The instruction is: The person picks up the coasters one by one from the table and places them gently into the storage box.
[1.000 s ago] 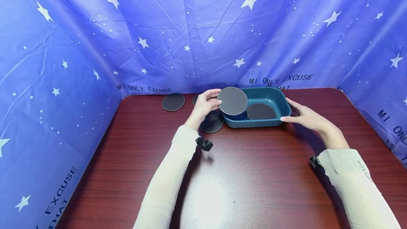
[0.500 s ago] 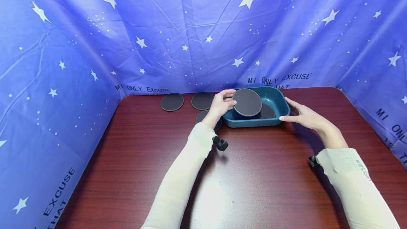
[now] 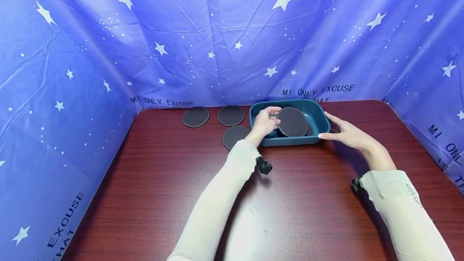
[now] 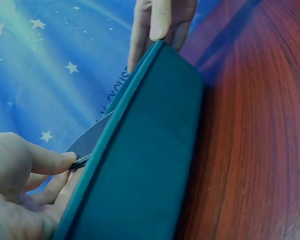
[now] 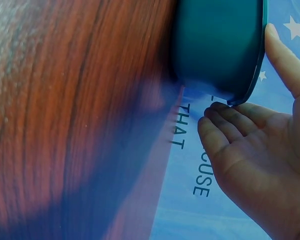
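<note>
While right fingers (image 5: 217,139) spread against tub (image 3: 290,141), left fingers (image 4: 52,159) pinch disc (image 3: 292,121) by left edge.

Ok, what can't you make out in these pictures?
Head view: the lower dark round disc inside the teal rounded-rectangular basin is mostly covered by the dark round disc held above it, pinched in the left hand.
Head view: the pale fabric sleeve and wrist cover part of the nearest table disc.
Left wrist view: the basin's wall hides its floor.
Right wrist view: the top edge cuts off the basin.
</note>
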The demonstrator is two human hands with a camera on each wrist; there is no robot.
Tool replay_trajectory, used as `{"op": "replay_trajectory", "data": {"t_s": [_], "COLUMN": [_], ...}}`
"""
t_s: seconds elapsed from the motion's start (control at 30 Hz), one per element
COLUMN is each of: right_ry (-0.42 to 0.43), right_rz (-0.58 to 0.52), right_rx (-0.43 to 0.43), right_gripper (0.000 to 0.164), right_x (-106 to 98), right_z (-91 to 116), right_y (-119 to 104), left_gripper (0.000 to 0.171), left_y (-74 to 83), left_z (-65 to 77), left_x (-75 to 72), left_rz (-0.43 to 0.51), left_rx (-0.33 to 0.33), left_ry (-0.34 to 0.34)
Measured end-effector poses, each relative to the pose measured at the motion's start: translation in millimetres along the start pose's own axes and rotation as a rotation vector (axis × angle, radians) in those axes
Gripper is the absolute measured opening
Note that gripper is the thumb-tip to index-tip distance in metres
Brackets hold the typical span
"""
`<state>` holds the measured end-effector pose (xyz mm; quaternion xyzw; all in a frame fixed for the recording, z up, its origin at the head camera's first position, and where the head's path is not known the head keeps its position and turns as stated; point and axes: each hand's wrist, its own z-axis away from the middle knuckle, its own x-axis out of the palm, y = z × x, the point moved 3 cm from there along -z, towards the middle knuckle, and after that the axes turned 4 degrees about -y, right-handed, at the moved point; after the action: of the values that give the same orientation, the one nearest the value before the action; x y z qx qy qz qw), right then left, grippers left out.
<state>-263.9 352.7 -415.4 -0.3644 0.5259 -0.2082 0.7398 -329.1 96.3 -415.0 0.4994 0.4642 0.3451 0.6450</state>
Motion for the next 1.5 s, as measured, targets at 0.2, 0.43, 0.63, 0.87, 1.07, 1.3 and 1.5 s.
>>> {"op": "replay_trajectory", "data": {"t_s": [0.2,0.43,0.63,0.87,1.07,1.3,1.5], "right_ry": [-0.004,-0.008,-0.007,-0.018,-0.012,-0.013,-0.014], "right_rz": [0.002,-0.004,-0.025,-0.083,-0.046,-0.039,-0.045], "right_rx": [0.003,0.004,0.001,-0.022,-0.002,-0.004,-0.011], "right_gripper": [0.095,0.095,0.094,0.093,0.093,0.093,0.093], "right_x": [0.7,0.4,0.4,2.0,1.5,1.2,0.9], "right_z": [-1.3,-1.1,-1.0,-1.0,-0.5,-0.6,-0.4], "right_y": [-0.3,1.2,0.9,0.8,1.7,3.5,1.1], "left_gripper": [0.042,0.044,0.049,0.059,0.061,0.063,0.06], "left_y": [-4.3,-2.2,0.4,2.1,9.7,19.8,26.2], "left_z": [-2.6,-1.1,5.1,7.4,10.4,15.3,21.7], "left_x": [9.6,13.6,19.7,20.9,10.6,-8.5,-26.5], "left_rz": [-0.082,-0.436,-0.674,-0.65,-0.539,-0.405,-0.372], "left_rx": [-0.025,-0.036,-0.062,-0.037,0.01,0.1,0.176], "left_ry": [-0.024,-0.078,-0.217,-0.315,-0.323,-0.337,-0.364]}}
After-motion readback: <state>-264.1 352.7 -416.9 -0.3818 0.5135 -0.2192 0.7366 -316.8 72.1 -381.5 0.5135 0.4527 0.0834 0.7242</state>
